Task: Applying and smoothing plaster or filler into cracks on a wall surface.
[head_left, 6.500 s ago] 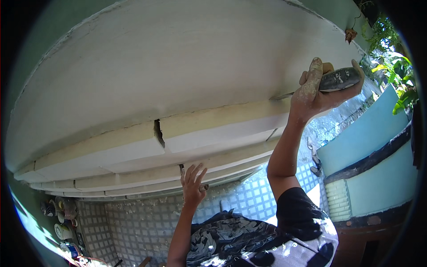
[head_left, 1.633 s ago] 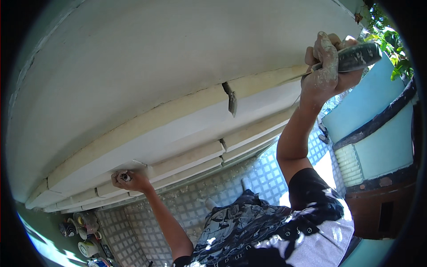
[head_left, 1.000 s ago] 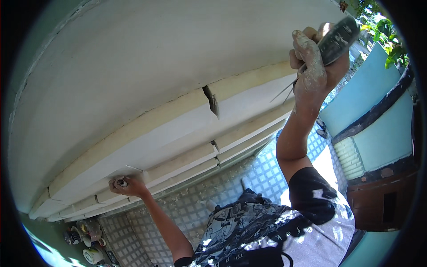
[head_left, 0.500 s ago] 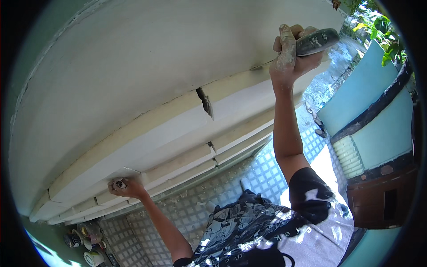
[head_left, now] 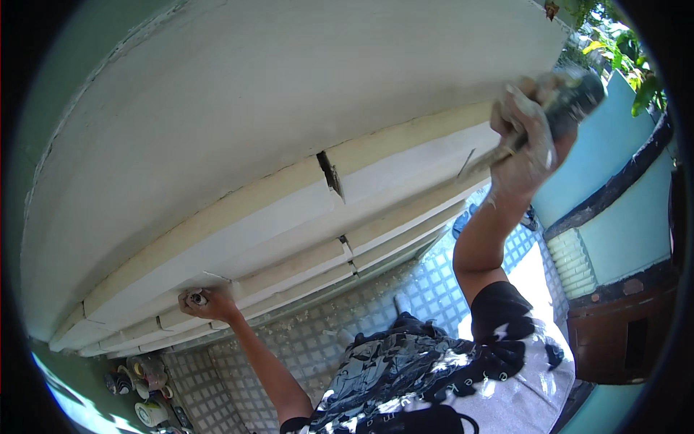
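White stepped cornice point(head_left: 289, 217), centre frame: broad faces coated smooth; open crack point(head_left: 331, 173) at mid-frame and joints below unfilled. Right hand point(head_left: 531, 137), upper right, clenched around dark-handled putty knife point(head_left: 538, 126), blade blurred. Left hand point(head_left: 206, 304), lower left, pinching small pale object point(head_left: 196, 298) against moulding edge; kind indistinct.

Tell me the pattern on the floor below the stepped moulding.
A white-and-grey square grid on the floor, clearest in the head view.
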Available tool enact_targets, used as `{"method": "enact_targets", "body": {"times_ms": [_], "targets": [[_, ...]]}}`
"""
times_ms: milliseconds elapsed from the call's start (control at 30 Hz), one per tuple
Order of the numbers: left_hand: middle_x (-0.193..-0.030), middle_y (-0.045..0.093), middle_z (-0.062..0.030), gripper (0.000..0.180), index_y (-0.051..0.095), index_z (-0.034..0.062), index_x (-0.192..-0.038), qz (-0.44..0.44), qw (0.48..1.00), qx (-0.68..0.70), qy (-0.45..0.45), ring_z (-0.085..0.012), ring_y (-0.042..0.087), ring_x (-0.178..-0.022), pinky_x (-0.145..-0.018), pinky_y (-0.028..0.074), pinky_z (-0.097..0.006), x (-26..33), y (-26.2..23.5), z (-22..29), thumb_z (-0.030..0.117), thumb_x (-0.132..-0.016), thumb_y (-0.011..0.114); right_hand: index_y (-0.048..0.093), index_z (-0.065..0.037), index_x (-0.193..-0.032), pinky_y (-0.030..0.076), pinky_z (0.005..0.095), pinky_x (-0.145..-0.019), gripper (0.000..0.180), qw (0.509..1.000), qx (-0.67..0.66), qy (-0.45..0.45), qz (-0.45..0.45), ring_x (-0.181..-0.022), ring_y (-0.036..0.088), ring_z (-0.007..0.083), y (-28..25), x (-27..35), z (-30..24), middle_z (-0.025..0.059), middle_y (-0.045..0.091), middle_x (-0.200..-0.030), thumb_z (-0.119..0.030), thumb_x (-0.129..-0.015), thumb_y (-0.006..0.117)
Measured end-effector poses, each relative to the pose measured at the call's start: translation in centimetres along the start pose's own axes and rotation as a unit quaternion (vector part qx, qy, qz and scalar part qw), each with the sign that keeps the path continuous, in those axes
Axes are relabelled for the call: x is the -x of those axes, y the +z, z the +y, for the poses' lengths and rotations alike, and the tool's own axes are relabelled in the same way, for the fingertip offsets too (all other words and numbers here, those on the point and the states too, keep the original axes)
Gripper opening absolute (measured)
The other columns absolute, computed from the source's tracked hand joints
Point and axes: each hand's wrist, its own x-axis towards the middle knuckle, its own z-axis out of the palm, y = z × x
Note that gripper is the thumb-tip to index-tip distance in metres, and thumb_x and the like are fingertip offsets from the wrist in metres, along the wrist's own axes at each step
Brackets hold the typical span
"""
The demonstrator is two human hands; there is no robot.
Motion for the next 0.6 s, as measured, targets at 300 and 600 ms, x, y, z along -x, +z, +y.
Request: {"method": "enact_targets", "body": {"times_ms": [300, 600], "targets": [[-0.115, 0.048, -0.0113, 0.014, 0.056, 0.0049, -0.08, -0.003, 0.982, -0.09, 0.167, -0.0304, 0.051, -0.101, -0.075, 0.045, -0.041, -0.6, 0.0, 0.4, -0.008, -0.078, 0.058, 0.035, -0.012, -0.082, 0.028, 0.0261, -0.048, 0.02, 0.984, -0.074, -0.152, 0.055, -0.056, 0.03, 0.0118, -7.2, 8.5, -1.9, 0.0018, 0.034, -0.065, -0.011, -0.081, 0.055], [-0.112, 0.06, -0.0029, 0.015, 0.067, 0.0225, -0.088, -0.086, 0.933, 0.02, 0.349, -0.0281, 0.055, -0.11, -0.088, 0.043, -0.041, 6.4, -2.9, 16.5, 0.011, -0.079, 0.068, 0.04, -0.012, -0.088, 0.034, 0.0253, -0.053, 0.02, 0.996, -0.009, 0.051, 0.074, -0.061, 0.036, 0.0112, -14.0, 13.7, 1.0, 0.003, 0.037, -0.073, -0.009, -0.086, 0.06]]}}
